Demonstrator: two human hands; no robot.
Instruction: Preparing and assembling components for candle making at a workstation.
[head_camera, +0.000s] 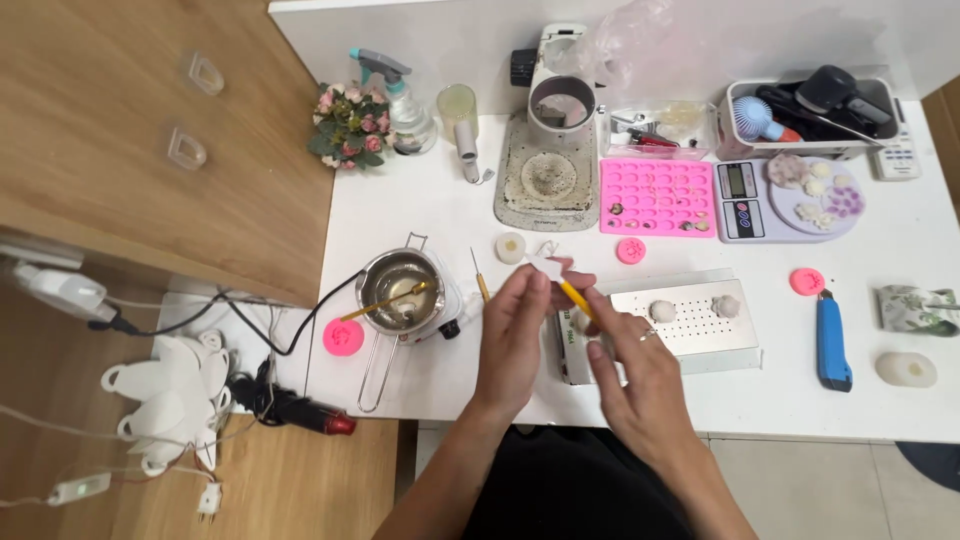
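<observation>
Small white piece (547, 266), finger-pinched

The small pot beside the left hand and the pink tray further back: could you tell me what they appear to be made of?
The small pot looks like polished metal, probably steel: it is silvery, reflective, with a thin wire handle. The pink tray looks like matte silicone or soft plastic: uniform bright pink, rows of moulded cavities, no shine. Neither can be confirmed by look alone.

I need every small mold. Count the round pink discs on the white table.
3: one pink disc left of the metal pot, one below the pink tray, one above the blue cutter. Others may be hidden.
</observation>
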